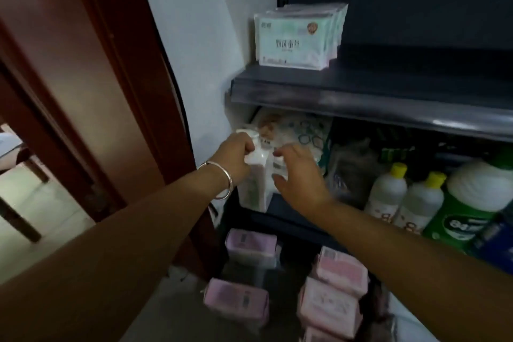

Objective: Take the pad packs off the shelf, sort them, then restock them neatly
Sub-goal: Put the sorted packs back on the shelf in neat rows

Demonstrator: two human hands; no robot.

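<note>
My left hand (236, 154) grips the top of a white and green pad pack (255, 189) standing at the left end of the lower shelf. My right hand (298, 172) reaches in beside it, fingers spread and relaxed, touching the pack's right side. On the upper shelf (361, 86) a row of pale green pad packs (294, 39) stands upright at the left. On the floor below lie several pink and purple pad packs (251, 247) (340, 272) (236, 300).
White bottles with yellow caps (388, 191) and a green and white jug (469, 203) stand on the lower shelf's right. Patterned packs (302, 128) lie behind my hands. A brown wooden door frame (97, 78) and white wall are on the left.
</note>
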